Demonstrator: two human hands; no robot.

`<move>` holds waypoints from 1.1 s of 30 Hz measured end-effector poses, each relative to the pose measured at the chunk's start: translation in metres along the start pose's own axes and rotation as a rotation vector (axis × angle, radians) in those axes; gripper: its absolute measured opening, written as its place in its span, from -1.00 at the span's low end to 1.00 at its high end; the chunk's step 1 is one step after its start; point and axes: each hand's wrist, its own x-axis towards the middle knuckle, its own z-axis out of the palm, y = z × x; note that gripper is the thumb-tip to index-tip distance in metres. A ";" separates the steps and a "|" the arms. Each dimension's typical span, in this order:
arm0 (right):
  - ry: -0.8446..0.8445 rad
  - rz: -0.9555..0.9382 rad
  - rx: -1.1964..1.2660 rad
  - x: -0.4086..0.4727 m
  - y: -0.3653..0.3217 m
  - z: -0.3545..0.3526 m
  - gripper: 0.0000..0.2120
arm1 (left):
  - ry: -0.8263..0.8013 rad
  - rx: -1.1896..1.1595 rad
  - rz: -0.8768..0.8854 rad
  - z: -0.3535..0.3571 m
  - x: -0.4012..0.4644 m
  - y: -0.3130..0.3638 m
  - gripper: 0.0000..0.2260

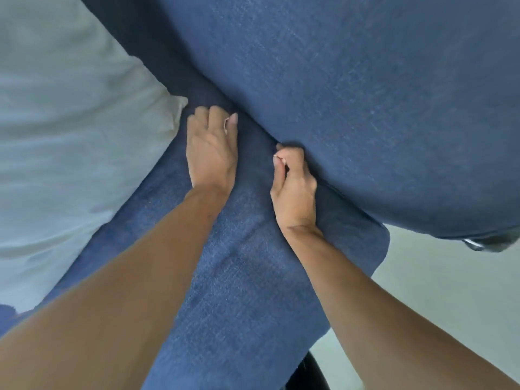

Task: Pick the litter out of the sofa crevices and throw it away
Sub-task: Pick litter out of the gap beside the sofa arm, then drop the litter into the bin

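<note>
Here, starting at the left, one pale grey cushion (70, 122) fills that side and lies on the blue sofa (365, 80). Just right of its corner the left hand (211, 147) rests palm-down on the seat cushion (233, 277), fingers curled toward the crevice (253, 128) where the seat meets the big blue cushion behind it. A small white scrap (226, 123) shows between its thumb and fingers, so the hand is partly closed with the scrap pinched loosely; I cannot tell what the scrap is.

Further right, the right hand (292, 181) is curled nearly closed at the same seam, its knuckles pressed against the back cushion. A pale bit (277, 156) shows at its fingertips. It may be litter or only a fingernail, so I cannot tell whether this hand has hold of anything.

To do this step well, I judge that the right hand should push the back cushion away to widen the gap. The left can then draw its scrap straight up and out rather than dragging it deeper. A firm pinch matters, since a light scrap slips easily back into the fold. After that, run the fingers along the seam to feel for more.

Counted: two hands, one grey cushion, one seat cushion, one back cushion, one sure scrap and one doubtful one. No bin is in view. At the far right, pale floor (450, 291) shows past the sofa's edge.
</note>
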 end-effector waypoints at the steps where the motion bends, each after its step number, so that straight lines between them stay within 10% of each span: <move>1: 0.002 0.043 0.013 -0.002 -0.003 -0.005 -0.91 | 0.000 -0.052 -0.041 -0.007 -0.013 0.005 -0.72; 14: 0.110 1.168 0.510 -0.069 -0.034 -0.152 -0.79 | -0.574 -0.215 -0.292 -0.092 -0.145 0.085 -0.68; 33: 0.273 1.693 0.657 -0.022 0.203 -0.330 -0.52 | -0.938 -0.231 -0.073 0.070 -0.188 0.364 -0.63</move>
